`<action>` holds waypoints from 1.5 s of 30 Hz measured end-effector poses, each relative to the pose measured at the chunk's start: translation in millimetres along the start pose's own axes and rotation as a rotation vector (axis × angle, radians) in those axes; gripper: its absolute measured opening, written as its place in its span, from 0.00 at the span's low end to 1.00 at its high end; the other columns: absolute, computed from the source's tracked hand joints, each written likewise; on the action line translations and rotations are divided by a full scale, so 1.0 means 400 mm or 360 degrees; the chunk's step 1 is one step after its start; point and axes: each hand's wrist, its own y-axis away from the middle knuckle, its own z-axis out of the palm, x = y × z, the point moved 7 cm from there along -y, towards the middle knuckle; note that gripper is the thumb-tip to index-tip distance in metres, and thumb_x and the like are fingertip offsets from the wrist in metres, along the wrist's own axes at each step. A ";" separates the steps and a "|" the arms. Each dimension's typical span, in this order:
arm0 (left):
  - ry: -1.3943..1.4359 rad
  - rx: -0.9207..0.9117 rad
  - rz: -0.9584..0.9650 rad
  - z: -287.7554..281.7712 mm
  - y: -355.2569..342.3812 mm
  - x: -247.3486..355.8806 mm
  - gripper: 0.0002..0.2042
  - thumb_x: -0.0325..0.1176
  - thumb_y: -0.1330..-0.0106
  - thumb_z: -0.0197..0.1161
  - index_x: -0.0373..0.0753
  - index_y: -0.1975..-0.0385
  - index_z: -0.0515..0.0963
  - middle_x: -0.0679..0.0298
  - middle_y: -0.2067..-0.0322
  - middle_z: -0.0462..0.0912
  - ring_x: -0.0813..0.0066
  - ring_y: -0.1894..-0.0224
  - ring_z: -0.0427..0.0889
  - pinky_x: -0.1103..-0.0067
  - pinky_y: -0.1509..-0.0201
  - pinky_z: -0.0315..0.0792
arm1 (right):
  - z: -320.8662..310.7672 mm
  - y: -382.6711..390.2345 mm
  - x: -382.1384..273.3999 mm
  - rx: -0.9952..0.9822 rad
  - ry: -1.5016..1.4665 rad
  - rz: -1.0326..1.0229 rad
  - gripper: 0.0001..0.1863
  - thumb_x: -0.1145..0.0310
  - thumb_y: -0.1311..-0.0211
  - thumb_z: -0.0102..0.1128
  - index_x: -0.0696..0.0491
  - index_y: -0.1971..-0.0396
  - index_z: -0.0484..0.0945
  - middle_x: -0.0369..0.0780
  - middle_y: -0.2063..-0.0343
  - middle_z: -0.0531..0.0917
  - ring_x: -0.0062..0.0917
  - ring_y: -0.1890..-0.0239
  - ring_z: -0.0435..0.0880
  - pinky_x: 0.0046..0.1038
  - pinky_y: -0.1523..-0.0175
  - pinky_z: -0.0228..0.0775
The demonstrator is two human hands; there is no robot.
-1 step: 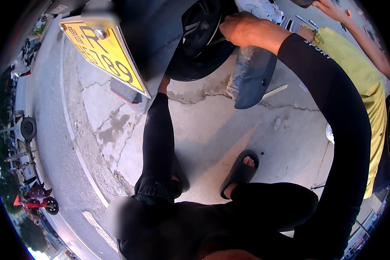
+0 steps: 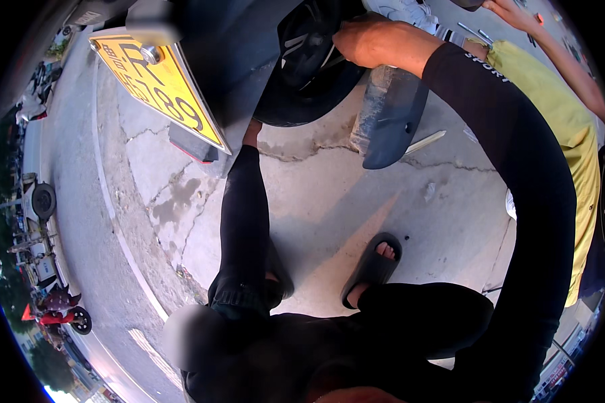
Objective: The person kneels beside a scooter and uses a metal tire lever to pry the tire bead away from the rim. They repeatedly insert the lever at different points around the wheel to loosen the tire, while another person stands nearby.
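In front of me is the rear of a motorbike or scooter, with a yellow license plate (image 2: 158, 87) on its dark rear fender (image 2: 245, 74). Below the fender shows a black wheel (image 2: 316, 107). My right hand (image 2: 373, 41) is closed at the wheel's right side; its fingertips are hidden, and what they grip cannot be made out. A scuffed dark grey muffler-like part (image 2: 391, 121) hangs just under that hand. My left hand (image 2: 251, 133) reaches up behind the fender near the wheel's lower left. Only its wrist area shows; the fingers are hidden.
At right is another person in yellow clothing (image 2: 551, 114), with a hand (image 2: 511, 13) at the upper right. Metal tools (image 2: 476, 31) and a pale stick (image 2: 426, 142) lie on the cracked concrete (image 2: 309, 195). A road with parked vehicles runs along the left.
My right hand has shifted slightly left at the wheel. The plate and rear fender have moved a little to the left. My left arm has hardly moved.
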 end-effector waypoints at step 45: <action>-0.0141 -0.0053 -0.0167 0.088 -0.045 0.002 0.29 0.53 0.28 0.46 0.38 0.35 0.62 0.58 0.38 0.72 0.61 0.35 0.69 0.66 0.29 0.59 | 0.420 0.264 -0.219 0.0350 -0.1625 0.1088 0.17 0.59 0.31 0.52 0.60 0.67 0.76 0.52 0.76 0.82 0.50 0.68 0.83 0.46 0.62 0.76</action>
